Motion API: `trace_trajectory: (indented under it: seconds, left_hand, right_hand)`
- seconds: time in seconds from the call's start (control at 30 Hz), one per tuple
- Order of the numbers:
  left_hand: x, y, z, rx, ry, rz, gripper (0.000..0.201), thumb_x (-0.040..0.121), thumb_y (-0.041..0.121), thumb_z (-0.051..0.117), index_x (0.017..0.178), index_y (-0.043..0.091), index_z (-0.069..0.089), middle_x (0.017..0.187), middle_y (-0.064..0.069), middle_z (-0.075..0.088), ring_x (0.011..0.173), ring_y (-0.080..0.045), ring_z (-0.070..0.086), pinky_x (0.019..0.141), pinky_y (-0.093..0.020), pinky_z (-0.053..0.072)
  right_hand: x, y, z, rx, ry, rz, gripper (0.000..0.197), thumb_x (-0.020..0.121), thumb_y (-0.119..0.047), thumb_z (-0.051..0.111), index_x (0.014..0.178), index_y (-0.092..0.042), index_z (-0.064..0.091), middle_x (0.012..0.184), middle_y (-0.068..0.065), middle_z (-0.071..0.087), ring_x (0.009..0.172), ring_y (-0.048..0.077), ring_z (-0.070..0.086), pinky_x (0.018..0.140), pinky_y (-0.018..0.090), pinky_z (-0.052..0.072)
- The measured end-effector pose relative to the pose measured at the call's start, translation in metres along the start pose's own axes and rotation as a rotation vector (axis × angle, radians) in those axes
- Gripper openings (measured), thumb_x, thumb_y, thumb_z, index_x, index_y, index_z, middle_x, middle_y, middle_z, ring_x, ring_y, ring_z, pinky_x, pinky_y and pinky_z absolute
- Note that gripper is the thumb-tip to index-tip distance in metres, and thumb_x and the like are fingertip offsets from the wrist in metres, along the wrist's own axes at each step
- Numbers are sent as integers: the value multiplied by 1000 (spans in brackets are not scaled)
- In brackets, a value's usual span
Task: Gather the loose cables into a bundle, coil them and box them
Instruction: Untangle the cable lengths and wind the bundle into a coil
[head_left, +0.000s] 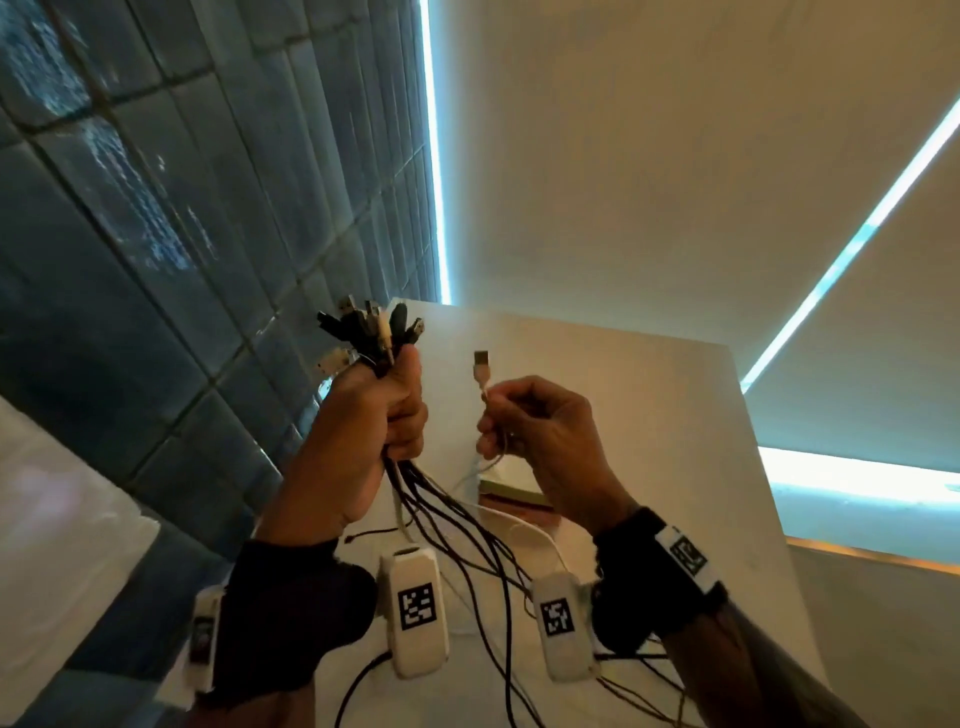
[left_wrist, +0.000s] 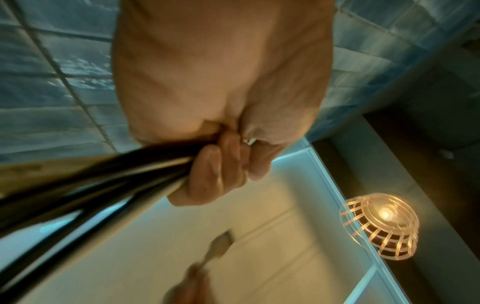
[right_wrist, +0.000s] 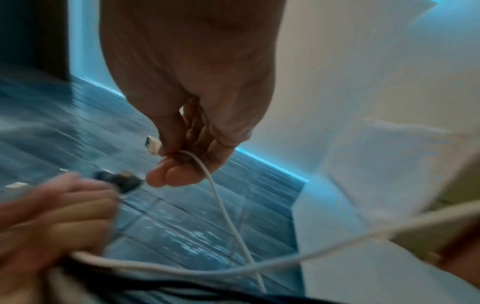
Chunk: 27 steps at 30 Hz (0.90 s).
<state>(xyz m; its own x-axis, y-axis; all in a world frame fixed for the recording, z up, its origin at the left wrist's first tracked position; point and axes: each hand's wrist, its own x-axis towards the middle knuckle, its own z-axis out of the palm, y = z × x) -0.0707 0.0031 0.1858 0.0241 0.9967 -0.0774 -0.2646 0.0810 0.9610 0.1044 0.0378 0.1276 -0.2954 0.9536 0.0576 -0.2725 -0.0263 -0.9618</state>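
Observation:
My left hand is raised in a fist round a bundle of cables, mostly black, whose plugs stick up above my thumb. Their cords trail down to the white table. The left wrist view shows the dark cords running out of my curled fingers. To the right, my right hand pinches a single white USB cable just below its plug, a short gap from the bundle. In the right wrist view the white cable hangs from my fingertips and the plug pokes out left.
A flat box with a gold and dark rim lies on the table behind my hands, mostly hidden. A blue tiled wall stands at the left. A lit wicker lamp shows in the left wrist view.

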Motion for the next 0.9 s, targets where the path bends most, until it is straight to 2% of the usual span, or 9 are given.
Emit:
trace_trajectory:
  seconds: [0.13,0.23,0.37,0.43,0.57,0.7,0.8,0.83,0.9]
  left_hand:
    - [0,-3,30,234,8,85,28,92,34,53,75,12,49,55,-4,37,41,-11,29,41,-24,24]
    - [-2,-3,45,234,73,132,31,93,34,51,91,4,58,56,-3,44,40,-8,36,40,-20,30]
    - [-5,6,52,97,132,199,27,92,35,51,82,10,57,49,2,30,39,-8,23,40,-26,17]
    - [-7,9,55,96,108,213,31,88,42,51,80,13,57,47,4,31,39,-8,23,40,-25,18]
    - [-11,11,63,182,68,218,38,91,46,46,69,17,55,53,-3,34,40,-8,26,38,-21,21]
    - [-12,18,68,108,112,303,37,88,47,44,66,17,47,53,6,38,49,-10,34,48,-27,25]
    - [-14,27,65,42,153,324,38,92,47,40,69,17,45,68,4,56,67,-13,60,60,-27,50]
    - [-15,30,65,-26,124,314,39,94,45,39,69,16,43,65,2,55,64,-14,61,60,-28,52]
    - [-19,37,68,-143,55,316,41,98,43,37,67,15,41,51,3,37,44,-12,41,47,-26,40]
  right_hand:
    - [-7,-40,17,-100,-80,-151,15,91,-15,60,96,-1,62,71,7,67,53,18,61,49,26,51]
    - [-10,-49,18,-170,-46,-189,18,92,-17,60,94,1,58,67,9,67,48,18,58,43,25,47]
    - [-13,-52,6,-255,-119,-170,16,93,-17,60,89,-1,61,64,7,63,54,19,54,52,26,46]
    - [-17,-52,2,-263,-153,-205,16,94,-14,59,87,0,64,64,6,60,57,15,52,55,23,44]
    - [-21,-53,3,-191,-151,-289,20,95,-12,57,84,3,63,63,8,53,55,11,45,53,21,38]
    - [-26,-38,-11,-221,-90,-253,23,95,-15,55,78,-4,65,59,-10,54,53,4,40,53,14,35]
    - [-37,-12,-32,-264,-34,-182,25,93,-23,57,72,-12,65,52,-13,47,49,2,35,50,15,30]
    - [-41,-2,-40,-272,-21,-146,26,93,-23,58,70,-14,65,52,-13,46,49,2,34,50,16,29]
    - [-49,16,-52,-284,3,-59,29,95,-18,59,66,-17,64,52,-12,45,49,4,34,50,19,29]
